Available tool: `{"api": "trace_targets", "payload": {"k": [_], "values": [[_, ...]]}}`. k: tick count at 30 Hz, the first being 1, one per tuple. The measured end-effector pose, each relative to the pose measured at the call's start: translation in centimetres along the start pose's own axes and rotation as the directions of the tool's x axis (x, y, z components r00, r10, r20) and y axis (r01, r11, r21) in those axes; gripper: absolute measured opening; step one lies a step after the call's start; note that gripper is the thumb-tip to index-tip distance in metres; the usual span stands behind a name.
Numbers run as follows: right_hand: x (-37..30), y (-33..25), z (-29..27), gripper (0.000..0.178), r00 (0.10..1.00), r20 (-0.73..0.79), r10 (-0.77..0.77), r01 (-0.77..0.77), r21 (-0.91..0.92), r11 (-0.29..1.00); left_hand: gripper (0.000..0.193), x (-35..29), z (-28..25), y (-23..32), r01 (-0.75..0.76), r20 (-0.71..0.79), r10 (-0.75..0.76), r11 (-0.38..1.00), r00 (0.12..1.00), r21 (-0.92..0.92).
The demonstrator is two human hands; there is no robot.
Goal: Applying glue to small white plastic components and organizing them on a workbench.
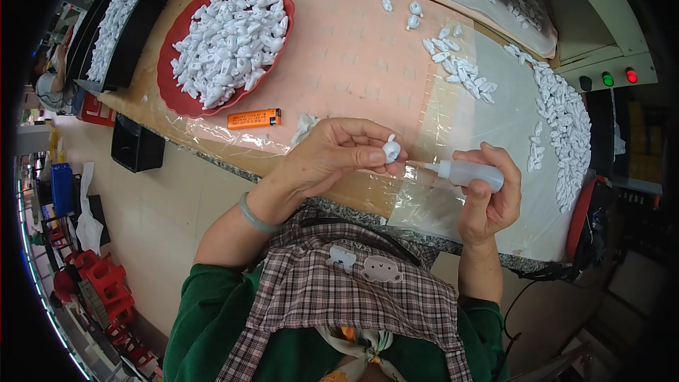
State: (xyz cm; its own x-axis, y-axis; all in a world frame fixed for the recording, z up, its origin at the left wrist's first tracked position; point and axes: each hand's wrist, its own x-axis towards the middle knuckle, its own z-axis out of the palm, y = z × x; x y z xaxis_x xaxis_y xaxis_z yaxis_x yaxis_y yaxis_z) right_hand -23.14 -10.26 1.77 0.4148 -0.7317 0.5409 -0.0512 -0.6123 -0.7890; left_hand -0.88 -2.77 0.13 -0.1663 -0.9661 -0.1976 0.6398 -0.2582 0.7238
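Note:
My left hand [332,152] pinches a small white plastic figure piece [391,148] with a rounded body and a little knob on top. In my right hand [491,205] is a translucent squeeze bottle [475,174], tipped nearly level. Its thin nozzle points left and ends close by the white piece; whether the two touch I cannot tell. A crumpled white tissue [304,129] lies behind my left wrist. Two joined white pieces [414,15] and a small group of slim white pieces [460,71] rest farther back on the table.
A red scalloped tray [164,74] heaped with white pieces stands at left, with an orange lighter [253,119] before it. A long pile of slim white parts [566,134] lines the right side. At the back right is a machine housing [601,56] with green and red lights.

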Motion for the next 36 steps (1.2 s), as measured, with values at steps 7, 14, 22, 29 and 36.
{"api": "trace_targets", "payload": {"k": [7, 14, 22, 29, 36], "values": [[0.00, -0.01, -0.02, 0.041, 1.000, 0.016, -0.025, 0.025, -0.036, 0.999, 0.027, -0.01, -0.32, -0.17, 0.024, 0.003, -0.024, 0.999, 1.000, -0.038], [0.17, -0.08, -0.07, 0.038, 0.998, 0.048, -0.048, 0.051, -0.052, 0.997, 0.027, -0.02, -0.31, -0.11, 0.037, 0.000, -0.037, 0.998, 0.999, -0.053], [0.28, 0.11, -0.17, 0.037, 0.996, 0.068, -0.059, 0.062, -0.046, 0.997, 0.026, 0.15, -0.44, -0.60, 0.030, 0.026, -0.029, 0.999, 0.999, -0.023], [0.19, 0.11, -0.26, 0.037, 0.997, 0.071, -0.032, 0.032, 0.003, 0.999, 0.028, 0.06, -0.06, -0.30, 0.103, 0.049, -0.100, 0.993, 0.994, -0.056], [0.13, 0.03, -0.25, 0.036, 0.997, 0.067, -0.045, 0.046, -0.007, 0.999, 0.024, -0.20, -0.14, -0.05, 0.142, 0.068, -0.138, 0.988, 0.988, -0.063]]}}
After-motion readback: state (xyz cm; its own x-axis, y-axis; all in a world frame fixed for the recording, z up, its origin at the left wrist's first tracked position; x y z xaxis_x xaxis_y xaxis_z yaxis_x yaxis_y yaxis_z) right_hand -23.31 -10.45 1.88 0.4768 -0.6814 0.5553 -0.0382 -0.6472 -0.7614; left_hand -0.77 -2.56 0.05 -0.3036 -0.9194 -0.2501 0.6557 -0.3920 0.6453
